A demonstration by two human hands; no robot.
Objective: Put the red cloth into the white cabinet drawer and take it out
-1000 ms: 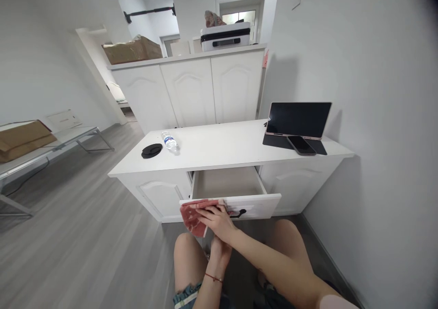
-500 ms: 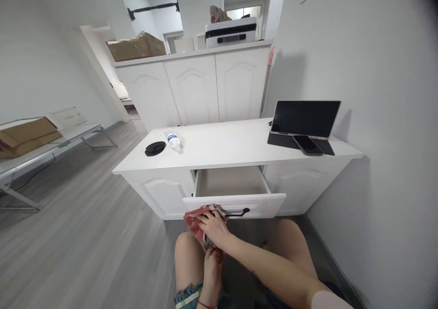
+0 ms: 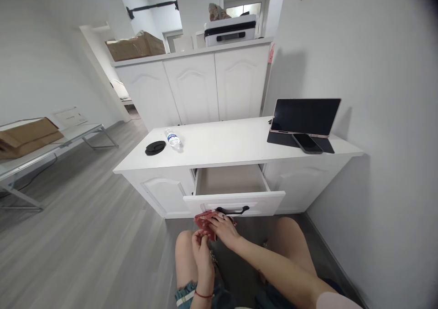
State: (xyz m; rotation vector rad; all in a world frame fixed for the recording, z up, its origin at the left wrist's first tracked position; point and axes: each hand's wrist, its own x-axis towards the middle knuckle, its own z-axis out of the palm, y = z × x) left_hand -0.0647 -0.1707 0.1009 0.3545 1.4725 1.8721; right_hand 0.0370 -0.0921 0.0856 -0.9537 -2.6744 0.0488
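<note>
A red patterned cloth (image 3: 203, 221) is bunched at the lower left of the white drawer front (image 3: 265, 203). My right hand (image 3: 225, 230) grips the cloth, with its fingers over the right part, just below the black drawer handle (image 3: 236, 210). Lower and to the left, my left hand (image 3: 201, 249) has curled fingers at the cloth's lower left edge and appears to pinch it. The drawer (image 3: 231, 181) stands pulled out, and its pale bottom shows.
On the white cabinet top (image 3: 219, 147) are a plastic bottle (image 3: 173, 139), a black round object (image 3: 155, 148), a tablet (image 3: 305, 116) and a phone (image 3: 307, 143). My knees flank the space below the drawer. A wall rises at the right.
The cloth and my right hand have moved slightly right and down, uncovering more of the handle. My left hand has come up and left to the cloth's edge.
</note>
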